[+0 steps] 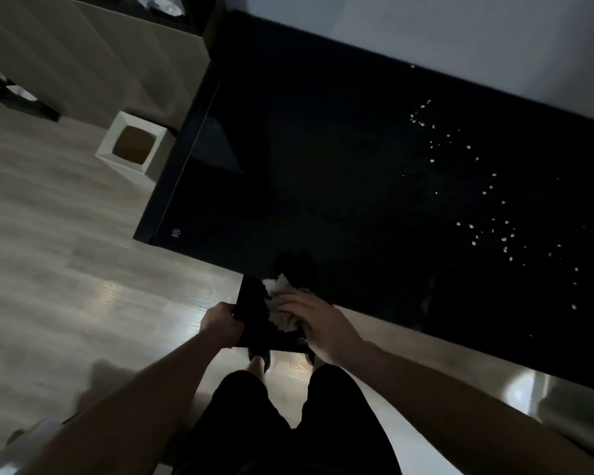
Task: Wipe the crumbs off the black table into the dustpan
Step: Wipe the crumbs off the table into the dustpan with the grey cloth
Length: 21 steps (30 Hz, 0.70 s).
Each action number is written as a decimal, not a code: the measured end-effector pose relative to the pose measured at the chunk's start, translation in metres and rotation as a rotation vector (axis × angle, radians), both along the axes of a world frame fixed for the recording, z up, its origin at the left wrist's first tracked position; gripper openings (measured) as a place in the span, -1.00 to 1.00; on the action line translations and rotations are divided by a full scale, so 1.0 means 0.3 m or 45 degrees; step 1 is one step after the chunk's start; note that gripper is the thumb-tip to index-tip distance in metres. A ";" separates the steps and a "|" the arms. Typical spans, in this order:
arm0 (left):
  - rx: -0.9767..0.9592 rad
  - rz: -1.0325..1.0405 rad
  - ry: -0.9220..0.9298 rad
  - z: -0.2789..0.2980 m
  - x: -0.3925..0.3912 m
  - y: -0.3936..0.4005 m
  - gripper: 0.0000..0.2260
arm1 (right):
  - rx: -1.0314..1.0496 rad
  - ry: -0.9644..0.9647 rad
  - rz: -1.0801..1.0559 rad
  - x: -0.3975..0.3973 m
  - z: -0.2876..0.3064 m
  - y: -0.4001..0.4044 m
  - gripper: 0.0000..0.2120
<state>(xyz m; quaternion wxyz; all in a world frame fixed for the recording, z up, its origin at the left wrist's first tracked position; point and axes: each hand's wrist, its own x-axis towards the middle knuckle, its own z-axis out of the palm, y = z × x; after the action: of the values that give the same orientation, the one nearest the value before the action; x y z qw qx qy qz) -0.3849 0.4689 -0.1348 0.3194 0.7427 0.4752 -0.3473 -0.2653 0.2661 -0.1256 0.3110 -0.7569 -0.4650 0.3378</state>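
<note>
The person stands at the near edge of the black counter (323, 166), legs and dark footwear over the pale wood floor (66, 269). Just below that edge the left hand (220, 322) has its fingers clenched round the left side of the black dustpan (254, 320), holding it against the counter's rim. The right hand (314, 320) lies over a whitish cloth (282, 303), fingers spread and pressing it down into the pan right at the counter's edge. Farther along the counter, off to the right of the hands, pale crumbs (487, 217) lie scattered in a loose band running from the near side towards the wall. Beyond the counter's left end a white square bin (132, 145) stands on the floor
</note>
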 end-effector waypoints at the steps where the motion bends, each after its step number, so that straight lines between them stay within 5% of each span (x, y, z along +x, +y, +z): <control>1: -0.002 -0.021 0.006 0.001 0.001 -0.001 -0.68 | 0.010 0.063 -0.071 0.016 0.027 -0.014 -0.35; 4: -0.007 -0.065 0.013 -0.008 0.001 -0.010 -0.68 | 0.101 0.077 -0.348 0.130 0.078 -0.057 -0.40; 9: 0.009 -0.049 0.010 -0.021 0.001 -0.046 -0.67 | 0.129 -0.231 -0.746 0.530 0.088 -0.099 -0.49; 16: 0.021 0.063 0.030 -0.043 0.016 -0.095 -0.63 | -0.255 -0.469 -0.860 1.053 -0.024 -0.123 -0.53; 21: 0.049 0.151 0.045 -0.069 0.016 -0.120 -0.57 | -0.438 -0.654 -0.631 0.984 -0.113 -0.028 -0.43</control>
<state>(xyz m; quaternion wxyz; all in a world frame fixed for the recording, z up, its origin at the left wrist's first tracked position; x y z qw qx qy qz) -0.3802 0.4330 -0.1554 0.3167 0.7130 0.5304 -0.3317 0.0299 0.2576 -0.1593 0.1253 -0.9471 -0.2676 0.1250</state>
